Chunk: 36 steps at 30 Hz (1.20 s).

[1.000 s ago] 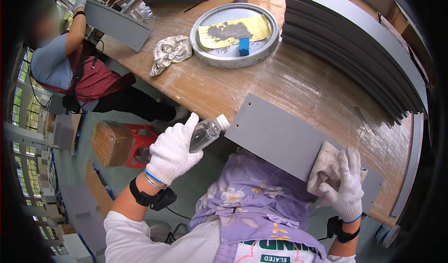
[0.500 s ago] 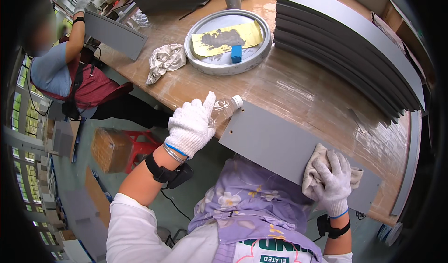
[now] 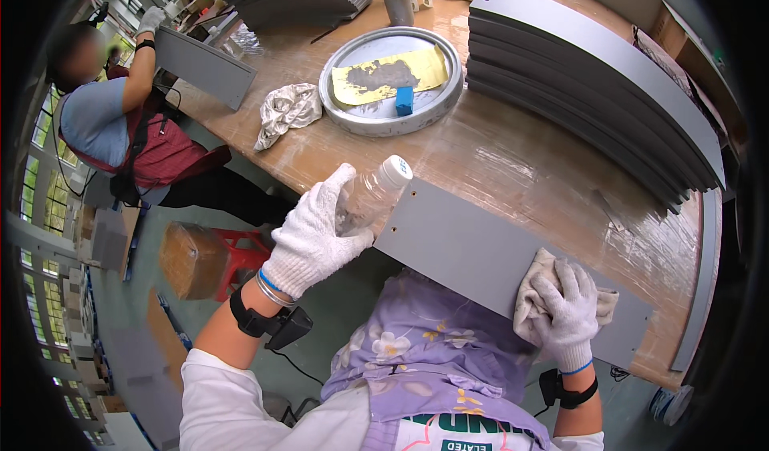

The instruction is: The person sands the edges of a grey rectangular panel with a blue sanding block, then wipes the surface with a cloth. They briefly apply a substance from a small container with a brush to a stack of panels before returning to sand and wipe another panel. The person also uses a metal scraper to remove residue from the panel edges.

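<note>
Wrapped in a white knit glove, my left hand (image 3: 311, 231) grips a clear plastic bottle (image 3: 370, 199) with a white cap, held tilted above the table edge by the panel's left end. A long flat grey panel (image 3: 465, 247) lies along the near edge of the table, with two small holes at its left end. My gloved right hand (image 3: 567, 303) presses a beige cloth (image 3: 529, 311) onto the right part of this panel, its fingers over the folds. Part of the cloth is hidden under the hand.
A round grey lid (image 3: 340, 118) carries a yellow sheet with grey smears (image 3: 436, 62) and a blue block (image 3: 404, 101). Near it lies a crumpled rag (image 3: 288, 113). Stacked grey panels (image 3: 577, 106) stand at the right. A co-worker (image 3: 104, 122) handles another panel (image 3: 204, 70) at the left.
My left hand has moved slightly left and lifted the bottle, which now looks larger and more upright. My right hand and the cloth have barely shifted.
</note>
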Each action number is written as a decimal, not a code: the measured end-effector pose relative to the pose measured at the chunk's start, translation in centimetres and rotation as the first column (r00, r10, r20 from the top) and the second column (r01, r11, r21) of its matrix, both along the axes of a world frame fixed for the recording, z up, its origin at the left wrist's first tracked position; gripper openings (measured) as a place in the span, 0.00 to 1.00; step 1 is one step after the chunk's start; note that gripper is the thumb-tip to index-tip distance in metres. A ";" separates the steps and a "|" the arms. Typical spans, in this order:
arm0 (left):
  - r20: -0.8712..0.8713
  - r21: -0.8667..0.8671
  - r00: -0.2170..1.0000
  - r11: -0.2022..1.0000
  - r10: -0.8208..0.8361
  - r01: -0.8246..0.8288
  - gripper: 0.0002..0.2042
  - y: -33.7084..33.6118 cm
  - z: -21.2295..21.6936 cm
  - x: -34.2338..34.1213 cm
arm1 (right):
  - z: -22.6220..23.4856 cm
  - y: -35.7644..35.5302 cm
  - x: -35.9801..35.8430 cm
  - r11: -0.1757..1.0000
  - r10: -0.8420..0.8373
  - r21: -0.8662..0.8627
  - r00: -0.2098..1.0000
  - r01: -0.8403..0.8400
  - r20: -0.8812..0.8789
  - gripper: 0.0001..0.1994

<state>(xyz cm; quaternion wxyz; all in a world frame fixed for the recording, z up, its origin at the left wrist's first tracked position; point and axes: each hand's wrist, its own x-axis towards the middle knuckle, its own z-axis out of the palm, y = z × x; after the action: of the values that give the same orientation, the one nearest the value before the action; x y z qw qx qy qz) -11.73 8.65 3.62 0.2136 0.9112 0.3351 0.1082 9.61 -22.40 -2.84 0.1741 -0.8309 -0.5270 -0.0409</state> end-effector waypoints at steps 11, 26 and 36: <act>0.462 -0.351 0.882 0.932 0.092 0.087 0.45 2.2 -1.7 19.6 | 1.1 0.4 -0.6 1.000 -0.030 0.003 1.000 0.030 0.007 0.25; 0.148 0.180 0.759 0.772 -0.634 0.610 0.30 -8.6 -8.8 5.6 | 1.8 5.3 3.7 0.985 -0.118 0.070 0.921 0.155 -0.372 0.14; 0.450 -0.254 0.864 0.895 -0.226 0.367 0.19 -11.9 -13.6 5.9 | 5.4 22.7 -3.8 0.937 0.278 -0.195 0.957 -0.290 -0.087 0.16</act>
<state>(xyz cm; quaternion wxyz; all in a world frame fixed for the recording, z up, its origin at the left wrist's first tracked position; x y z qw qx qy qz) -5.79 -3.27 -9.97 0.4431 0.8599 0.1500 0.2040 5.80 0.25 2.52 0.1064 -0.7604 -0.6375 0.0637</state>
